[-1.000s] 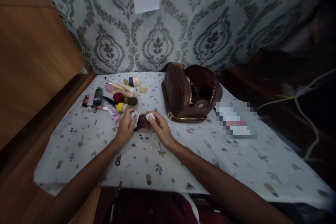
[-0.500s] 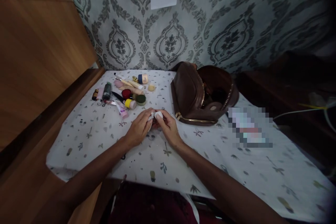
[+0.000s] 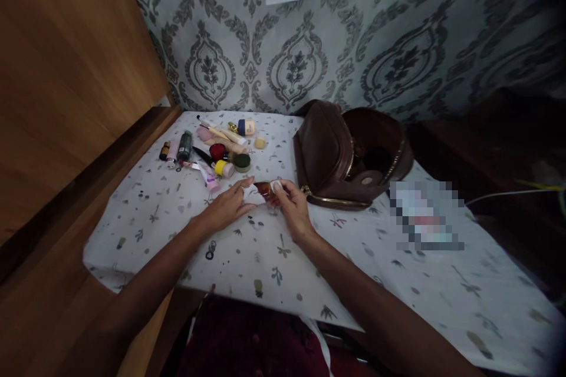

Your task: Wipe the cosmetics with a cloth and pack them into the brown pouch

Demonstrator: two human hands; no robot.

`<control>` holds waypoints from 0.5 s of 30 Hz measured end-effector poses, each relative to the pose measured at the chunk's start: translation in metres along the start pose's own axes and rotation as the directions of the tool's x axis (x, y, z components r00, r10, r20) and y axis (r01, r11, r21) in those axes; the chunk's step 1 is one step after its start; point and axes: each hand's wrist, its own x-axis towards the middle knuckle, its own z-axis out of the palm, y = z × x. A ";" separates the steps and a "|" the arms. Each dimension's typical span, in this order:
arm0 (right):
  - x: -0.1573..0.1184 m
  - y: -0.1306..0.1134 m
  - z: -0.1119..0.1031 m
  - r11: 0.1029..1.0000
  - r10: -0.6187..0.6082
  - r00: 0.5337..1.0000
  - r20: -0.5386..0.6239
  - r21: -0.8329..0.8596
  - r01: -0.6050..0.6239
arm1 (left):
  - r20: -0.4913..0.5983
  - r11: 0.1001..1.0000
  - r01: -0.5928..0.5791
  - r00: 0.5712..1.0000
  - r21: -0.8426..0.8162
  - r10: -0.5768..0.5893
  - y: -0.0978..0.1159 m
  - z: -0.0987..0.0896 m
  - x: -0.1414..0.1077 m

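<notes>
Near the front middle of the table, both hands are closed around one small item. My right hand (image 3: 295, 209) grips the white end of a small amber-brown bottle (image 3: 266, 191), its thumb on the white part. From the other side, my left hand (image 3: 225, 207) pinches a white tissue (image 3: 253, 195) against the bottle's left end. Fingers hide part of the bottle, and its label cannot be read. Just beyond the left hand lie a pink-and-white tube (image 3: 209, 178), a yellow-and-pink jar (image 3: 224, 169) and a dark green-lidded jar (image 3: 242, 162).
An open brown zip bag (image 3: 325, 147) stands right of the hands. More cosmetics, among them a dark green bottle (image 3: 184, 146) and a blue-lidded jar (image 3: 246, 127), lie at back left. A blurred-out flat item (image 3: 424, 218) is at right. A wooden panel (image 3: 79, 59) borders the left.
My hands have moved apart a little, the left one leftward, uncovering the amber-brown bottle and more of the white tissue. The whole view has shifted slightly.
</notes>
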 end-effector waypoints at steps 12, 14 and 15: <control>0.004 0.006 -0.002 0.998 0.021 1.000 -0.007 0.066 -0.020 | -0.025 0.985 -0.054 0.998 -0.164 0.050 -0.001 -0.002 0.000; 0.004 0.004 -0.003 0.995 0.012 1.000 -0.014 0.096 -0.011 | -0.037 0.981 -0.055 0.998 -0.188 0.049 0.000 -0.004 0.000; 0.004 0.003 -0.003 0.995 0.007 1.000 -0.015 0.104 -0.006 | -0.040 0.979 -0.053 0.998 -0.195 0.047 0.000 -0.005 0.001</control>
